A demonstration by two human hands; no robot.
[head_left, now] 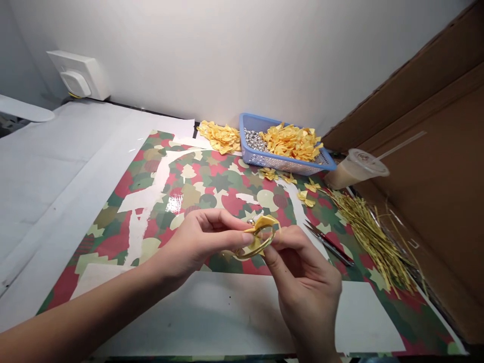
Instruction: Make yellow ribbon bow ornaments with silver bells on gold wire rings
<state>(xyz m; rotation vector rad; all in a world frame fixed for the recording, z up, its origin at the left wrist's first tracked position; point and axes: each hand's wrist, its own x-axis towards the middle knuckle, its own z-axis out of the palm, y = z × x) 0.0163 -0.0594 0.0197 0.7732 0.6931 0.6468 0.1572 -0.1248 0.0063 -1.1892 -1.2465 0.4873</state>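
Over the front of the table, my left hand (207,234) pinches a yellow ribbon bow (265,221) between thumb and forefinger. A small silver bell (250,222) shows at the bow's far side. A thin gold tie (251,253) curves in a loop below and around the bow. My right hand (308,277) is closed, with thumb and forefinger on the right part of that gold tie, touching the bow's edge. Its other fingers are curled in. The fingertips partly hide where bow and tie meet.
A blue basket (280,165) holds yellow bows (293,141) and silver bells (255,140). More bows (221,136) lie left of it. At right are a lidded cup (351,170) with a straw, gold ties (372,237), a pointed metal tool (330,245) and a cardboard wall (434,166).
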